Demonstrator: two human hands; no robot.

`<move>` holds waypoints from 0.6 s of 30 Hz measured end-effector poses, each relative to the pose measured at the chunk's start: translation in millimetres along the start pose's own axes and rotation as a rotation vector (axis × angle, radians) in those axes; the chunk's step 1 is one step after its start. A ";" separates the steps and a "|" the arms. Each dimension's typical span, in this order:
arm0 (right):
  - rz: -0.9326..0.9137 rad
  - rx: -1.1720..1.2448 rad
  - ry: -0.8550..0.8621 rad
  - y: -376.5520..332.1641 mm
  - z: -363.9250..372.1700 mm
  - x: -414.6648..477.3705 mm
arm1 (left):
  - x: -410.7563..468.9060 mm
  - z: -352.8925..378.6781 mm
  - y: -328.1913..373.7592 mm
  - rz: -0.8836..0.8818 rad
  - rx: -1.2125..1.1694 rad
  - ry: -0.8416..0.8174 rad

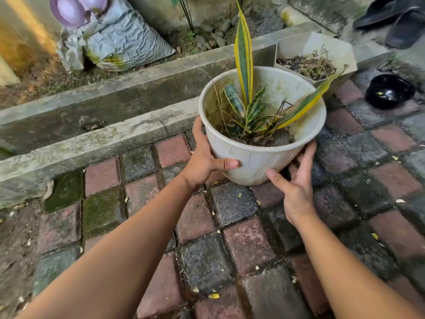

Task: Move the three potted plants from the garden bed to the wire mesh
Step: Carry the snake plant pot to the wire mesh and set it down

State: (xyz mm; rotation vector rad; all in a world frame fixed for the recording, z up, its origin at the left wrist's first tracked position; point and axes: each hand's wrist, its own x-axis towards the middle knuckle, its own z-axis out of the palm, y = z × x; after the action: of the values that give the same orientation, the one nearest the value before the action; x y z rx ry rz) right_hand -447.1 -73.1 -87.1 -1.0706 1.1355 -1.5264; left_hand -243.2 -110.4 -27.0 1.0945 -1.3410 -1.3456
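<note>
A round white plastic pot [255, 157] with a yellow-edged snake plant [245, 65] stands tilted over the brick paving, beside the concrete kerb. My left hand [204, 157] grips its left wall, thumb across the front. My right hand [296, 183] cups its lower right side, fingers spread against the wall. A white hexagonal pot [340, 51] holding dry twigs and soil sits behind it on the kerb. No wire mesh is in view.
A concrete gutter [103, 107] runs between two kerbs ahead. A grey sack [124, 42] leans beyond it at the back left. A black plastic bag [388, 90] lies on the red and grey pavers at right. Dark sandals [395, 17] sit at the top right.
</note>
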 end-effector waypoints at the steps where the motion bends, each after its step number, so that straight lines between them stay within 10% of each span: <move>1: 0.003 -0.005 -0.012 -2.3 -3.6 1.0 | -3.0 3.7 0.0 0.017 0.003 -0.002; 12: 0.166 -0.181 -0.356 -10.8 -36.1 40.3 | -14.4 23.2 -31.4 -0.033 0.119 0.106; 18: 0.169 -0.252 -0.232 -19.7 -28.9 36.1 | -8.6 26.3 -39.1 -0.052 0.163 0.129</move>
State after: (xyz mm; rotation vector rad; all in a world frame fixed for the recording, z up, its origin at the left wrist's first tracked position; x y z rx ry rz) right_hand -485.5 -100.3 -69.5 -1.2502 1.2414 -1.1166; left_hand -268.0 -97.4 -65.8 1.3117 -1.3523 -1.1970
